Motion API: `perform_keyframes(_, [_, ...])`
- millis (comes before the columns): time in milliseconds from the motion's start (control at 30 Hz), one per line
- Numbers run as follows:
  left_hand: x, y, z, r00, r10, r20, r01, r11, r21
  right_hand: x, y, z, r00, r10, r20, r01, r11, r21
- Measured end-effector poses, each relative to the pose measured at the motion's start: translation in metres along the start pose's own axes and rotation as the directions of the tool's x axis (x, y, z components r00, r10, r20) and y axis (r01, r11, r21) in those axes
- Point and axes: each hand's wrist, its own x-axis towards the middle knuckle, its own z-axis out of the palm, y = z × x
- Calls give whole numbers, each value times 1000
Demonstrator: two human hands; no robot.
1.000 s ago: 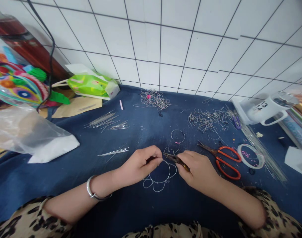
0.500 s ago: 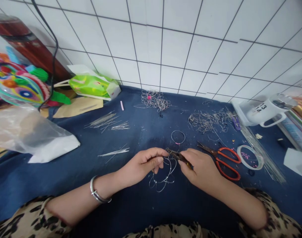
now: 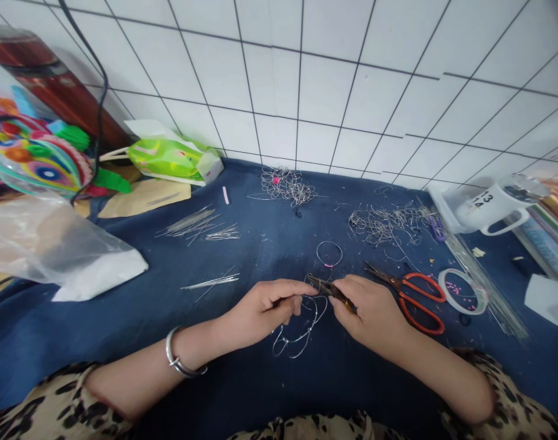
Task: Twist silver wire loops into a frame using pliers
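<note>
Left hand (image 3: 263, 310) extends its index finger (image 3: 297, 286); right hand (image 3: 368, 310) curls closed.

From the wire flower (image 3: 296, 340), the broadest lane runs between 11 and 12 o'clock over blue cloth (image 3: 264, 244); short wires (image 3: 212, 281) edge it at 10, a beaded ring (image 3: 329, 265) near 1. A wire clump (image 3: 288, 186) blocks its far end at 12, the tiled wall (image 3: 279, 85) behind. Between 1 and 2 a second tangle (image 3: 384, 223) obstructs. Past the right hand (image 3: 368, 305), scissors (image 3: 400, 283) and a round dish (image 3: 466, 309) bar 2 to 3. At 6, cloth leaves a gap between the forearms, bounded by the patterned clothing (image 3: 315, 426).
</note>
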Motion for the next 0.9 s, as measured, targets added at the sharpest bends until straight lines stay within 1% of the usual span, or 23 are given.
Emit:
perform_keyframes(167, [1, 2, 0, 1000, 23, -4, -22, 995, 93, 0, 0, 0, 1000, 6, 8, -6, 1000, 9])
perform_keyframes(333, [2, 4, 0, 999, -25, -22, 27, 989, 142, 0, 0, 1, 1000, 15, 28, -15, 1000, 3])
perform_keyframes(533, [4, 9, -1, 997, -69, -23, 71, 984, 161, 0, 1, 2, 998, 1, 55, 0, 1000, -13])
perform_keyframes(667, [5, 10, -1, 997, -60, -45, 68, 980, 189, 0, 0, 3, 997, 2, 75, 0, 1000, -25])
perform_keyframes(733, [5, 9, -1, 997, -60, -57, 70, 978, 199, 0, 0, 3, 998, 2, 65, 0, 1000, -25])
perform_keyframes(900, [5, 7, -1, 997, -69, -42, 75, 982, 175, 0, 0, 3, 998, -8, 63, 8, 1000, -11])
